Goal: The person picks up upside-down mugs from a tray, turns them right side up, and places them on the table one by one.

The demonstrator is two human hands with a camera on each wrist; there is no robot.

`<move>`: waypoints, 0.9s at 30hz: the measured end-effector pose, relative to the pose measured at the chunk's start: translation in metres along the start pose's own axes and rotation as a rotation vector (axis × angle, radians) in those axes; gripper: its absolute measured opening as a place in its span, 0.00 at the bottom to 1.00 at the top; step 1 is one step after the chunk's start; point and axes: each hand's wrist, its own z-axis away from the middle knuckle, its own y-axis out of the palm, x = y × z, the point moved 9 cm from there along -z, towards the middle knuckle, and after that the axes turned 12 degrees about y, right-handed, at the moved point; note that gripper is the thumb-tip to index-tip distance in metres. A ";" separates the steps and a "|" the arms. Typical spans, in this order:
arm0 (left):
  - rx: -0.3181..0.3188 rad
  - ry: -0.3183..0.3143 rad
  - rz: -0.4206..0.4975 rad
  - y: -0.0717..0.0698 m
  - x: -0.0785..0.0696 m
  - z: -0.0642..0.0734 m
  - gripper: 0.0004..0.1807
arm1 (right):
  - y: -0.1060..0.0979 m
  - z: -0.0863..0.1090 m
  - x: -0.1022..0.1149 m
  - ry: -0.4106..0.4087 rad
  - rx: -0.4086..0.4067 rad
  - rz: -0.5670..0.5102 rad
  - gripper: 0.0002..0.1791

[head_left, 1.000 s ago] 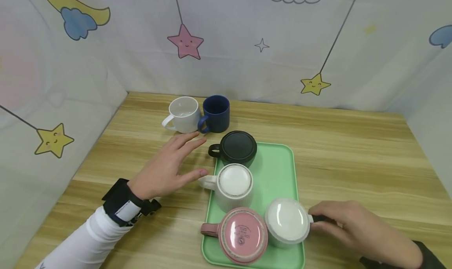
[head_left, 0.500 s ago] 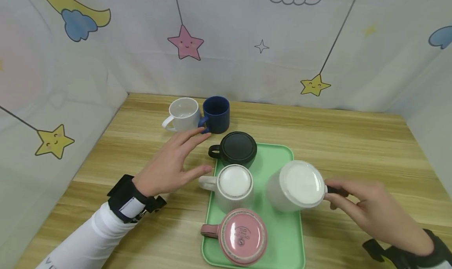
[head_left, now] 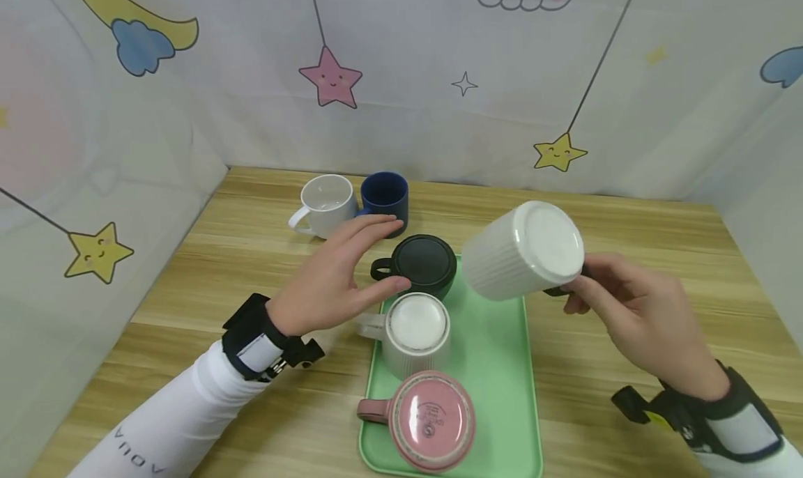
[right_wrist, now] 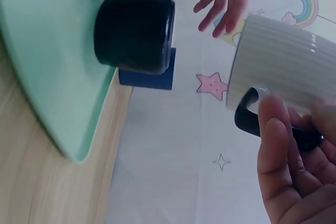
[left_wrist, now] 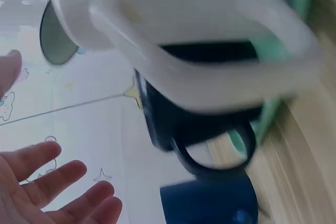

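Observation:
My right hand (head_left: pixel 640 318) pinches the black handle (right_wrist: pixel 249 116) of a white ribbed mug (head_left: pixel 523 251), holding it tilted in the air above the tray, its base toward the head camera. My left hand (head_left: pixel 341 276) hovers with fingers extended, holding nothing, over the black mug's handle. On the green tray (head_left: pixel 495 401) three mugs stand upside down: a black mug (head_left: pixel 424 263) at the far end, another white ribbed mug (head_left: pixel 417 332) in the middle and a pink mug (head_left: pixel 431 422) nearest me. The left wrist view shows my left fingers (left_wrist: pixel 63 177) apart from every mug.
Behind the tray, a white mug (head_left: pixel 327 203) and a dark blue mug (head_left: pixel 385 198) stand upright side by side on the wooden table (head_left: pixel 640 255). A white cloth backdrop (head_left: pixel 408 136) with printed stars rises at the table's far edge.
The white mug with the black handle has been lifted off the tray's near right and carried forward and up, tilting. My left hand has shifted to the right, toward the black mug.

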 end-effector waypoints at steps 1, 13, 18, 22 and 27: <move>-0.009 -0.006 0.034 0.001 -0.001 -0.004 0.40 | 0.001 -0.003 0.001 0.009 -0.009 -0.021 0.22; -0.080 -0.191 0.589 0.026 -0.006 -0.041 0.25 | 0.027 -0.042 0.012 0.022 -0.016 -0.503 0.11; -0.076 -0.213 0.697 0.039 -0.012 -0.053 0.20 | 0.043 -0.053 0.018 0.051 0.009 -0.586 0.10; -0.125 -0.231 0.787 0.045 -0.012 -0.061 0.18 | 0.056 -0.059 0.021 0.069 0.020 -0.674 0.10; -0.233 -0.240 0.873 0.044 -0.010 -0.068 0.14 | 0.070 -0.064 0.022 0.106 0.030 -0.770 0.10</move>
